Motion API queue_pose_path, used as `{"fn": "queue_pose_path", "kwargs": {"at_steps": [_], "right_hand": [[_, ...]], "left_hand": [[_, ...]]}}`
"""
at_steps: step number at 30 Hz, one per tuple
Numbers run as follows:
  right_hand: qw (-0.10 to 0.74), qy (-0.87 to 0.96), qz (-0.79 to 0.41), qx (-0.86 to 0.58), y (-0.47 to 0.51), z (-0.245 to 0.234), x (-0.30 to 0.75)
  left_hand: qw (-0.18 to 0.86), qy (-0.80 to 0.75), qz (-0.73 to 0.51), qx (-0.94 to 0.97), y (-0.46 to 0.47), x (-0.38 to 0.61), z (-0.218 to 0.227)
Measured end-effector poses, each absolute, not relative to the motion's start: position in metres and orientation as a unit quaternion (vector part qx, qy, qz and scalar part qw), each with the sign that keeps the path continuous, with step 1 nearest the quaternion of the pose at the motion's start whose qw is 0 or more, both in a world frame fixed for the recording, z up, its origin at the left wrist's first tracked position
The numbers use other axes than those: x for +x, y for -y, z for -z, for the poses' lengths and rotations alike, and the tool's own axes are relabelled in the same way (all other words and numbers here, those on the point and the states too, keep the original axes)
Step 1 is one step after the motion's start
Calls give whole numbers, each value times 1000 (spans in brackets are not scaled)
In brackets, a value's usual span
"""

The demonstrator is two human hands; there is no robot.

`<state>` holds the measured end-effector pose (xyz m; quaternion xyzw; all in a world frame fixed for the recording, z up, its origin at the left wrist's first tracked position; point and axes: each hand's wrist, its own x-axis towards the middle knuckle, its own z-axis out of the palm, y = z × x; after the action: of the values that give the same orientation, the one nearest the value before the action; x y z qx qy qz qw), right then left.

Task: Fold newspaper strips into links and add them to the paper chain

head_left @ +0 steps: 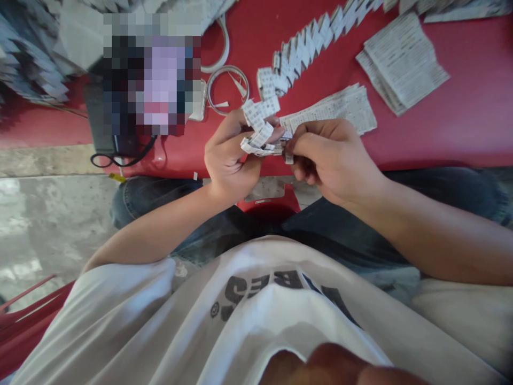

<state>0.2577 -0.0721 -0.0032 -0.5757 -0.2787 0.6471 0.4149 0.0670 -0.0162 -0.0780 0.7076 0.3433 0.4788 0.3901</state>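
A zigzag chain of folded newspaper strips (306, 48) runs from the top of the table down to my hands. My left hand (232, 152) is closed around the near end of this chain, its thumb and fingers pinching the folded links. Close beside it, my right hand (334, 158) is closed too, thumb and index finger pinching a small folded paper piece at the chain's end. The right fingers partly hide that piece. Just behind my right hand lies a stack of newspaper strips (340, 109).
On the red table (460, 117) lie square newspaper sheets (404, 59) at the right and a roll of tape (210, 99) behind my left hand. A dark object with a blurred screen (164, 80) stands at the left. More folded paper (28, 59) is piled at the far left.
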Motion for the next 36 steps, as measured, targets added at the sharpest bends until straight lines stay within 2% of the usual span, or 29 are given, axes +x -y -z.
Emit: {"fn": "queue_pose_path", "kwargs": {"at_steps": [4,9,20,28,32,36], "right_hand": [[413,269,-654,-574,72,6,259],[417,247,-671,-561,71,7,260],[419,208,-712,-524,71,11,262],[420,200,-742,-483,67,9,267],[427,206,-736,-483,67,10,269],[421,222,-732,-488,69,10,268]], "left_hand": [[381,-303,-505,713,16,65,84],[395,-345,-491,695,21,67,92],[304,-266,-550,731,19,78,88],[442,-406,-484,636,23,64,98],[452,-422,-470,630,24,63,96],[387,-418,-482,666,24,66,95]]}}
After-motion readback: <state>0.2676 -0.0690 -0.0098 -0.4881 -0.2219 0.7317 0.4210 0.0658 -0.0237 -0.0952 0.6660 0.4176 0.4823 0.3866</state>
